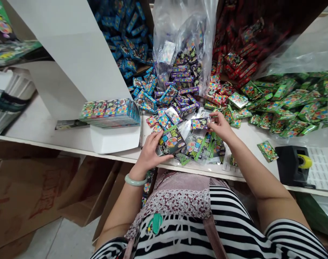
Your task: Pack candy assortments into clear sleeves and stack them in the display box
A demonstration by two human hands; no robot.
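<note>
Both forearms reach forward over the edge of the counter (247, 135), elbows bent and set wide, so that the hands come toward each other in front of the apron (177, 205). The left forearm rises from the lower left, a pale bangle (135, 180) round its wrist. The left hand (150, 151) is spread, fingers along the left side of the black packet (171, 141) and thumb stretched out below its lower edge, holding it tilted near the counter's front. How firmly it grips is hard to judge, as the palm side is hidden.

The right forearm slants in from the lower right, wrist slightly bent. The right hand (220, 125) is narrow, thumb and fingertips pinching the right end of the purple box (199, 123), which points left, just beyond the packet's upper right corner.

Under and between the hands lie flat green-and-black bags (194, 145), overlapping one another. Beyond them, loose purple boxes (184, 81) spill from a clear sack (207, 46), with blue boxes (146, 100) to the left, and red boxes (238, 61) and green boxes (290, 100) to the right. A tape dispenser (292, 163) stands near the right forearm.
</note>
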